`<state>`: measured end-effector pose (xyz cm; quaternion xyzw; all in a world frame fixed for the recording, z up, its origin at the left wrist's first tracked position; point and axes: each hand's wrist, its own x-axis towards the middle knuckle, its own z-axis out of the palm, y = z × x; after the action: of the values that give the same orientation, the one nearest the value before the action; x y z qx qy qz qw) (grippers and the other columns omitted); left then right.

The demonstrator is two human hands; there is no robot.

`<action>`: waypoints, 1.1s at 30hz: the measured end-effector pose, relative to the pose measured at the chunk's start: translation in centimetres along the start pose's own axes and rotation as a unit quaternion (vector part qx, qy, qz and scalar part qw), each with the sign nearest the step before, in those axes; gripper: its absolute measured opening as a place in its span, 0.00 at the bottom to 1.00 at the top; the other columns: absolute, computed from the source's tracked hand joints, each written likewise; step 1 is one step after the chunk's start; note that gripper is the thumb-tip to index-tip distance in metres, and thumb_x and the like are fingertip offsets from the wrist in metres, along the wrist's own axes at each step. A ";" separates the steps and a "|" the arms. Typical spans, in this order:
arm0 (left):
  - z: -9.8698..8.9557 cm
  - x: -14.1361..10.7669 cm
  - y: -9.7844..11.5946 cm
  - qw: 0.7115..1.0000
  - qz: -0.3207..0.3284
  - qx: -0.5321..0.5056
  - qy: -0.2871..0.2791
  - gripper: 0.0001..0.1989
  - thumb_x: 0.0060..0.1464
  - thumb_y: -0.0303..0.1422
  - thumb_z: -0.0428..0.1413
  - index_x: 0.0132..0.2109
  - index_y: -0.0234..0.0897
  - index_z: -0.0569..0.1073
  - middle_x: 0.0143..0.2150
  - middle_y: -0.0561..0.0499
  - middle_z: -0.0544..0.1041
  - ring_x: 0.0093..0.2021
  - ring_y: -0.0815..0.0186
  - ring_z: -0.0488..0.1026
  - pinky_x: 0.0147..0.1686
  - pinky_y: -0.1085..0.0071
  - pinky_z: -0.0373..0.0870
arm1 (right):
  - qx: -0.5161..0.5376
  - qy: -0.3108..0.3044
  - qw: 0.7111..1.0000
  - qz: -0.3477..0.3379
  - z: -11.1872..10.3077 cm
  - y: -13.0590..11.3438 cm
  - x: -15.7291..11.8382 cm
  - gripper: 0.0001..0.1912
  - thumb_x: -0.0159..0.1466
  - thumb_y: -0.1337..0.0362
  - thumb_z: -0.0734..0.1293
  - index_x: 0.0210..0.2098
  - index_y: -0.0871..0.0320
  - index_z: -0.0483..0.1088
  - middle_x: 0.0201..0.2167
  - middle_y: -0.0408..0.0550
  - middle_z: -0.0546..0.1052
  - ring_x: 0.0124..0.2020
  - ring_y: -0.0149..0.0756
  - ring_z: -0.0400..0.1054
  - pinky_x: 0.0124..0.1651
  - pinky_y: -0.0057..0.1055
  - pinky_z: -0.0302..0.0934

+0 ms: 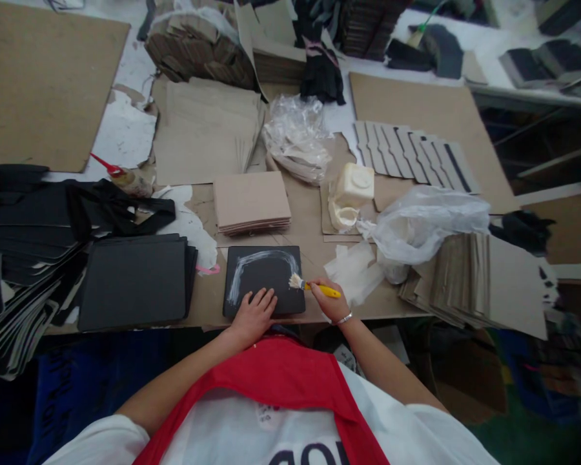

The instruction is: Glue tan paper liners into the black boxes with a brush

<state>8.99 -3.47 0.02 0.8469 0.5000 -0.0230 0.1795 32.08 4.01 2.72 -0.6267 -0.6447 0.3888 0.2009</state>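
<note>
A black panel [266,274] lies at the worktable's near edge [206,310], streaked with white in an arch. The left hand [255,313] rests palm down on it, fingers somewhat spread. The right hand [330,302] grips a yellow-handled brush [308,286], bristles over the panel's right side. Large dark letters on the white shirt [232,429] are partly covered by the red apron [271,371]; the word is unclear.
</note>
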 end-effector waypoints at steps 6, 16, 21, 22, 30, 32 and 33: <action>-2.1 1.1 -0.5 0.999 -0.009 -0.049 0.005 0.25 0.55 0.43 0.52 0.57 0.35 0.67 0.59 0.41 0.67 0.57 0.53 0.65 0.52 0.56 0.65 | 0.128 -0.021 0.990 0.048 -3.0 -2.7 0.7 0.15 0.59 0.56 0.62 0.43 0.55 0.68 0.23 0.39 0.72 0.22 0.29 0.66 0.27 0.27 0.62; -8.5 13.4 -8.7 0.980 -0.107 0.004 0.166 0.32 0.55 0.42 0.51 0.63 0.32 0.58 0.65 0.37 0.57 0.65 0.51 0.52 0.60 0.53 0.53 | 0.220 -0.083 0.968 -0.086 2.6 -14.6 20.1 0.13 0.57 0.52 0.64 0.31 0.55 0.68 0.17 0.37 0.68 0.17 0.27 0.63 0.21 0.25 0.60; -7.4 15.3 -10.5 0.986 -0.129 0.021 0.104 0.38 0.52 0.49 0.51 0.64 0.32 0.54 0.67 0.39 0.51 0.67 0.50 0.44 0.62 0.49 0.46 | 0.141 -0.206 0.963 -0.105 7.0 -17.4 26.1 0.08 0.55 0.60 0.63 0.24 0.58 0.68 0.13 0.36 0.66 0.13 0.25 0.58 0.18 0.23 0.53; -7.2 15.3 -10.6 0.986 -0.129 0.021 0.103 0.39 0.52 0.50 0.50 0.65 0.32 0.54 0.68 0.39 0.51 0.67 0.50 0.44 0.62 0.49 0.45 | 0.131 -0.213 0.962 -0.105 7.5 -17.7 27.1 0.08 0.55 0.62 0.64 0.23 0.58 0.67 0.12 0.36 0.66 0.13 0.25 0.58 0.17 0.22 0.53; -7.6 15.1 -10.7 0.987 -0.130 0.012 0.091 0.37 0.53 0.50 0.50 0.64 0.35 0.55 0.68 0.41 0.51 0.67 0.51 0.47 0.62 0.50 0.45 | 0.177 -0.058 0.982 -0.042 8.1 -17.6 31.9 0.07 0.57 0.63 0.62 0.26 0.59 0.66 0.15 0.37 0.68 0.13 0.24 0.60 0.17 0.21 0.57; -8.1 15.0 -10.6 0.988 -0.133 0.011 0.083 0.35 0.53 0.48 0.50 0.64 0.35 0.56 0.68 0.42 0.52 0.66 0.51 0.48 0.61 0.49 0.47 | 0.167 -0.022 0.985 -0.028 6.4 -15.9 32.0 0.07 0.58 0.62 0.61 0.28 0.60 0.66 0.15 0.37 0.68 0.13 0.24 0.60 0.17 0.21 0.58; -8.3 15.0 -10.6 0.988 -0.134 0.011 0.081 0.34 0.53 0.48 0.50 0.63 0.36 0.57 0.67 0.42 0.53 0.66 0.51 0.49 0.61 0.50 0.48 | 0.157 -0.002 0.987 -0.022 5.3 -14.9 31.9 0.07 0.59 0.63 0.61 0.28 0.60 0.66 0.15 0.37 0.68 0.12 0.24 0.59 0.17 0.21 0.58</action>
<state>6.24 16.41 1.56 0.7731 0.6217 0.0159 0.1246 14.18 34.76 3.37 -0.5719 -0.5897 0.4820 0.3046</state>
